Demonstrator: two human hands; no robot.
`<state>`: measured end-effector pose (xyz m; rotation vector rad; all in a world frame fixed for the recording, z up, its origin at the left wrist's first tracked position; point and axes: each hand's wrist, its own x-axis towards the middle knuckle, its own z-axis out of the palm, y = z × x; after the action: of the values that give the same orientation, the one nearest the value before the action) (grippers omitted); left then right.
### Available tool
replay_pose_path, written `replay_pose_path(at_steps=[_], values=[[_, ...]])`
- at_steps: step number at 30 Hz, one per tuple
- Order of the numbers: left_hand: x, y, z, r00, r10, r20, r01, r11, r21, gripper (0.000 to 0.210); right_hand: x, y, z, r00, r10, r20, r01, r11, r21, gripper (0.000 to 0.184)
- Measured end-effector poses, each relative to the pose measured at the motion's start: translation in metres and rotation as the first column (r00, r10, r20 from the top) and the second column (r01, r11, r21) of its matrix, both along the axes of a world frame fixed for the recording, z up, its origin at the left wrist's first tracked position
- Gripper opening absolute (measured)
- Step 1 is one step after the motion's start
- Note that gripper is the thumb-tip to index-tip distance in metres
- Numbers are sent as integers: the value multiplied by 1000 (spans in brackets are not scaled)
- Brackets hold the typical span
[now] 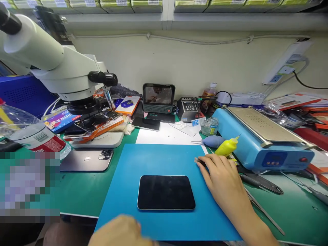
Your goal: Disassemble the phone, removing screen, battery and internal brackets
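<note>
- From my end: phone (166, 192) lies flat, dark screen up, on blue mat (133, 160), btwn my two hands; no fingers on it.
- Step, my read: prob. just getting a small item in hand; next move would call for a firm R pinch, L steadying the phone's edge.
- R hand (224, 177): fingers curled, thumb + fingertips nearly together, pinching small dark item (202, 163) w/ clear end, nr mat's far R corner.
- L hand (123, 232): blurred, fingers curled in, phone just beyond; can't tell if they hold anything.
- Just past R fingers: yellow bottle (227, 146); outside R wrist: tweezers (268, 213) on green table (82, 194).
</note>
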<state>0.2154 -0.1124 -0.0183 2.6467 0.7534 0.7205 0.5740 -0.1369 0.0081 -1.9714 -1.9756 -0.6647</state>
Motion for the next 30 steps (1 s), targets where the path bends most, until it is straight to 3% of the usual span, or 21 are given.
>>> replay_pose_path(at_steps=[4,6,11,15,22,30], values=[[-3,20,8,977,210,-49,-209,978,29,92,3,3,-8,994,14,-104,-8,999,53,47],[4,25,10,959,269,-87,-269,963,6,103,3,3,-11,988,23,-155,-11,997,76,45],[23,32,17,960,243,-138,-261,956,-132,80,-1,-2,-5,971,106,-215,-86,991,100,38],[30,38,24,970,213,-114,-234,946,-225,77,-2,-6,-1,958,181,-220,-167,983,81,35],[29,44,29,984,132,-120,-161,946,-280,82,0,-6,-2,957,204,-209,-199,979,44,37],[26,43,21,983,156,-92,-176,945,-274,64,-11,-11,7,951,168,-260,-181,983,-29,30]])
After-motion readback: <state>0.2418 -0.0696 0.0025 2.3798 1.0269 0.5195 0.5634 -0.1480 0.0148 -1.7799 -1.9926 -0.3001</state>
